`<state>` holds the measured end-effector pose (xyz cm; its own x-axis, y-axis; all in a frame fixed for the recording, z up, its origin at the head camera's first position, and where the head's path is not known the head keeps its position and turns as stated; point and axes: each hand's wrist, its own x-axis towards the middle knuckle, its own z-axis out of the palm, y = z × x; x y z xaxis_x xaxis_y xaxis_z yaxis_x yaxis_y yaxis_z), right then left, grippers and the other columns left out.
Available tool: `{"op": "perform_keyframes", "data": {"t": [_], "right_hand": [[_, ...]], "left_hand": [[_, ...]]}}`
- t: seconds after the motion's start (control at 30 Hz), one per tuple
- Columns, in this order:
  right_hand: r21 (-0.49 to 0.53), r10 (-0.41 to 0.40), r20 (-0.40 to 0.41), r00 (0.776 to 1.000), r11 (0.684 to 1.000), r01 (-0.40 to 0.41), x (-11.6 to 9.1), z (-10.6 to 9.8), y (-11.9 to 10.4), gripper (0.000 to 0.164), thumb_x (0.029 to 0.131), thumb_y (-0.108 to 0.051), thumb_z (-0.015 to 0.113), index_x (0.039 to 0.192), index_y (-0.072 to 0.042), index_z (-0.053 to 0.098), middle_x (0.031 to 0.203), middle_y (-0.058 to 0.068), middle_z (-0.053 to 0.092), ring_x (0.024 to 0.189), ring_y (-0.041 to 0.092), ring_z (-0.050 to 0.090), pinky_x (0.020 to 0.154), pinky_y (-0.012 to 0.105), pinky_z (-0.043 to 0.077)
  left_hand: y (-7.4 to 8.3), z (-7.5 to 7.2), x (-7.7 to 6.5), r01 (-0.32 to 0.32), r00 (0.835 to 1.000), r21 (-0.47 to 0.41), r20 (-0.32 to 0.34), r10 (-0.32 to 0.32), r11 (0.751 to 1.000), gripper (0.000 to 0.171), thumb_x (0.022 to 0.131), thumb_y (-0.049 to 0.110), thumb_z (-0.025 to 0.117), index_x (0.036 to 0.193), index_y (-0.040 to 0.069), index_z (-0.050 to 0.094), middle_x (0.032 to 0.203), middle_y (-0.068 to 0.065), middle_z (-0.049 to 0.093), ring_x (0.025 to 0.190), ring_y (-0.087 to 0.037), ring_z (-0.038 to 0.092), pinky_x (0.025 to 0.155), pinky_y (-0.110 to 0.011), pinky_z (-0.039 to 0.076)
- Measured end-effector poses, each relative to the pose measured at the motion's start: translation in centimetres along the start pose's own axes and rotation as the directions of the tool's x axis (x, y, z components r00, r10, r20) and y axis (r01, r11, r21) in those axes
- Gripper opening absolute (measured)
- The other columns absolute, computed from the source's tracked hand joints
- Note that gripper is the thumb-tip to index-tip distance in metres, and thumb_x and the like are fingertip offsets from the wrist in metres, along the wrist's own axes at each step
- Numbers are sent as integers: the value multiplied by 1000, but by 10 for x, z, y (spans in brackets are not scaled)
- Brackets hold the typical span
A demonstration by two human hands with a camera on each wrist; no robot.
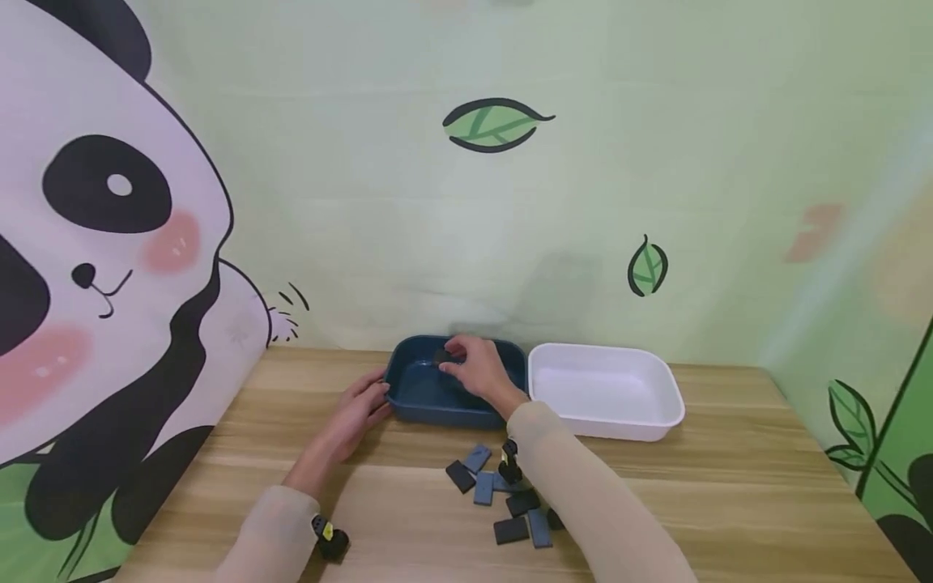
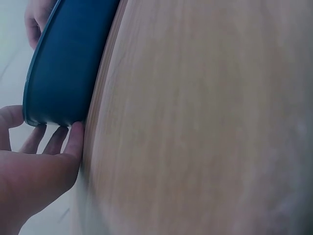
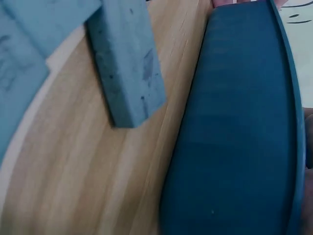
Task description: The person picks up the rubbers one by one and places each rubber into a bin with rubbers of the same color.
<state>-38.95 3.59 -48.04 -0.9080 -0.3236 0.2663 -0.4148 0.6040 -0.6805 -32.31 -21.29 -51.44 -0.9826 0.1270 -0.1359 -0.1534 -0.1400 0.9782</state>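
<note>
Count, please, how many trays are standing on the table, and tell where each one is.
2. The blue tray is on the left, with the left hand touching its left end; the white tray stands close beside it, to the right. No other tray is visible.

No text, label, brand or number can be read. At the right of the head view, a blurred reddish mark (image 1: 816, 232) on the pale green printed backdrop (image 1: 364, 202) is illegible; dark flecks on the blue-grey rectangular block (image 3: 129, 63), upper left in the right wrist view, form no readable letters.
</note>
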Motion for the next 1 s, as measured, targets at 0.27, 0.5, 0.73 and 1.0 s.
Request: {"op": "perform_keyframes", "data": {"t": [0.27, 0.5, 0.73, 1.0], "right_hand": [[-39, 70, 46, 997, 997, -68, -5, 13, 12, 31, 94, -13, 83, 121, -2, 74, 117, 12, 76, 110, 26, 72, 101, 43, 59], [-87, 113, 54, 992, 990, -108, 0, 18, 12, 29, 91, -14, 85, 117, -5, 76, 113, 10, 77, 108, 25, 72, 101, 43, 58], [-117, 123, 77, 989, 987, -113, 3, 20, 9, 28, 90, -16, 87, 115, -6, 78, 110, 7, 78, 106, 25, 71, 101, 43, 57], [-139, 122, 78, 989, 984, -110, 10, 22, 6, 26, 89, -17, 88, 112, -8, 78, 109, 6, 78, 107, 24, 71, 100, 41, 57]], "left_hand": [[-13, 6, 3, 25, 1000, -36, 4, -25, 999, 53, 111, 12, 49, 162, 2, 36, 164, -21, 41, 148, -33, 45, 121, -43, 42], [-9, 0, 2, 19, 1000, -36, 1, -19, 999, 55, 111, 13, 51, 163, 2, 35, 164, -22, 40, 149, -33, 44, 122, -44, 41], [-4, -5, -1, 26, 1000, -39, 4, -26, 999, 56, 110, 12, 51, 163, 3, 34, 164, -22, 40, 149, -33, 44, 121, -44, 42], [2, -9, 0, 12, 1000, -45, 16, -11, 999, 55, 110, 12, 51, 163, 3, 35, 164, -21, 40, 149, -34, 44, 122, -46, 41]]}}
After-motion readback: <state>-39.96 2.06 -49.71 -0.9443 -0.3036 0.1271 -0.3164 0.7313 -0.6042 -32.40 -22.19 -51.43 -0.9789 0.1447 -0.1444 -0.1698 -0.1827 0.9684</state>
